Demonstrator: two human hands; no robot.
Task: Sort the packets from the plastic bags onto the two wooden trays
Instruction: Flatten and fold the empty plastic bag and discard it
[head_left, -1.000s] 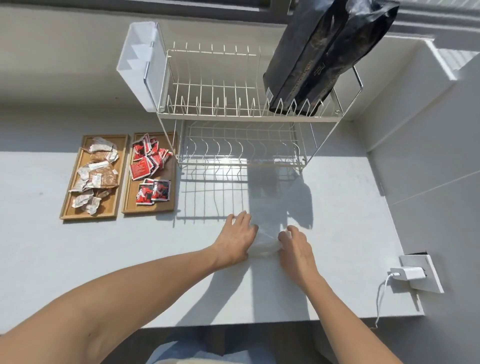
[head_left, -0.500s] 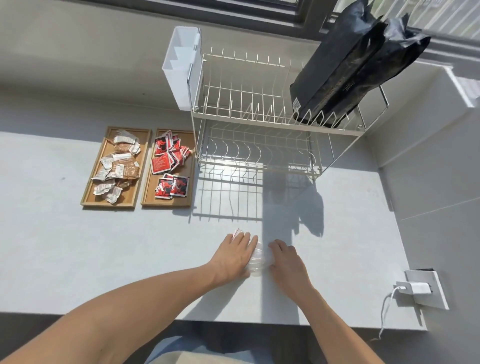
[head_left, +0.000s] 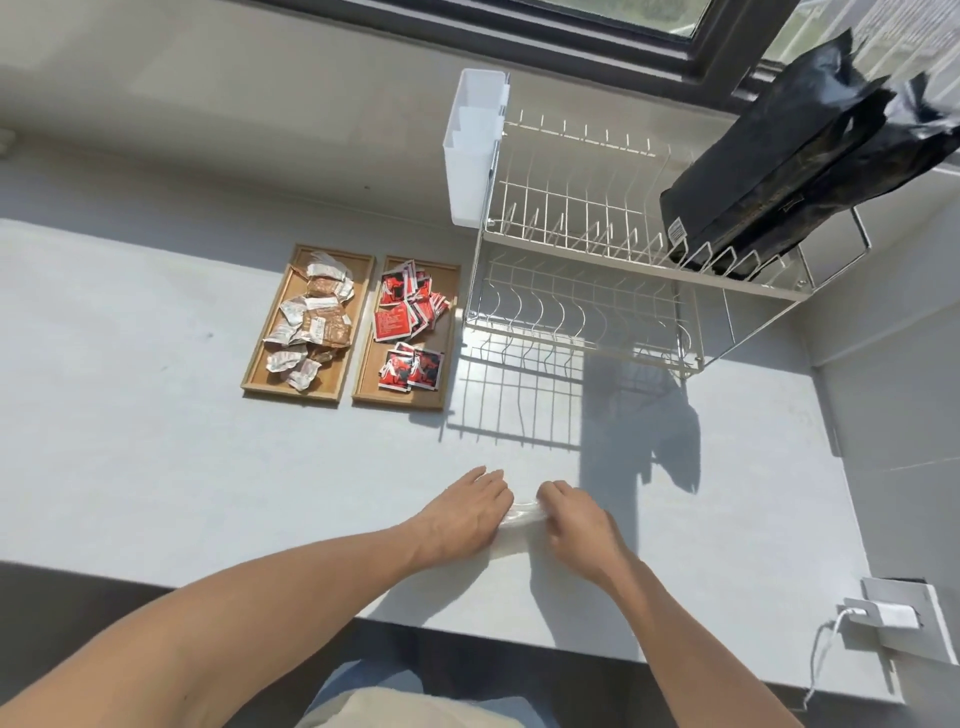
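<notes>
Grey surface (head_left: 156, 467), near edge: left hand (head_left: 462, 514) and right hand (head_left: 576, 519) press a flattened clear plastic bag (head_left: 511, 519), fingers curled on it. Farther back, left tray (head_left: 260, 364) holds silver-brown packets (head_left: 311, 322), right tray (head_left: 447, 338) red packets (head_left: 408, 312). Sorting appears complete; next, fold the bag away.

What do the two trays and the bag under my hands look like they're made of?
Trays: light wood by their warm tan colour, matte. Bag: thin clear plastic film, probably; the counter shows through it and it looks glossy and bunched.
</notes>
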